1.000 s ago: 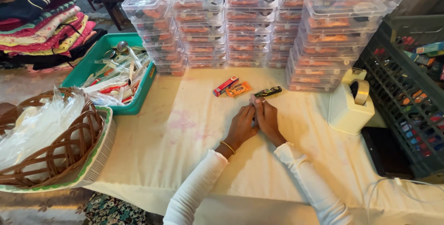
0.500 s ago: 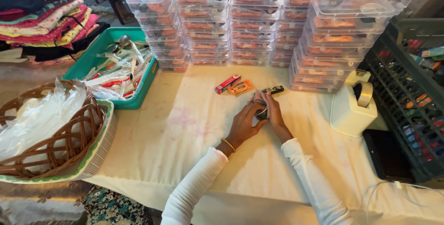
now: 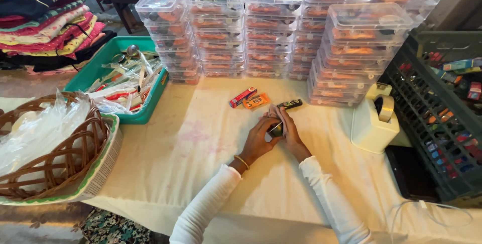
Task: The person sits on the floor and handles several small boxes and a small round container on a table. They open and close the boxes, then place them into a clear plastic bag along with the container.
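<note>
**Small dark item held in both hands at the middle of the table**

Item: a small dark object (image 3: 275,129), partly wrapped in clear film that catches the light. Most of it is hidden by fingers, so its exact shape cannot be told. It sits just above the cream tablecloth (image 3: 165,158), at the centre of the table.

Left hand (image 3: 259,136): fingers curled around the near side of the object, gripping it; a thin gold bangle at the wrist.

Right hand (image 3: 291,132): fingers closed over the far and top side of the same object, touching the left hand. Both arms wear white long sleeves.

Just beyond the hands, lying flat on the cloth:
- one red oblong packet (image 3: 242,97)
- one orange packet (image 3: 256,101), beside the red one
- one dark green-and-black packet (image 3: 289,104), near the right fingertips

Surroundings:
- stacked clear lidded boxes (image 3: 266,28) with orange contents, along the back
- white tape dispenser (image 3: 371,123), to the right
- dark plastic crate (image 3: 432,98), far right
- teal tray (image 3: 95,76) of wrapped goods, to the left
- wicker basket (image 3: 55,163) with clear bags, near left
- folded clothes (image 3: 45,18), far left corner
</note>
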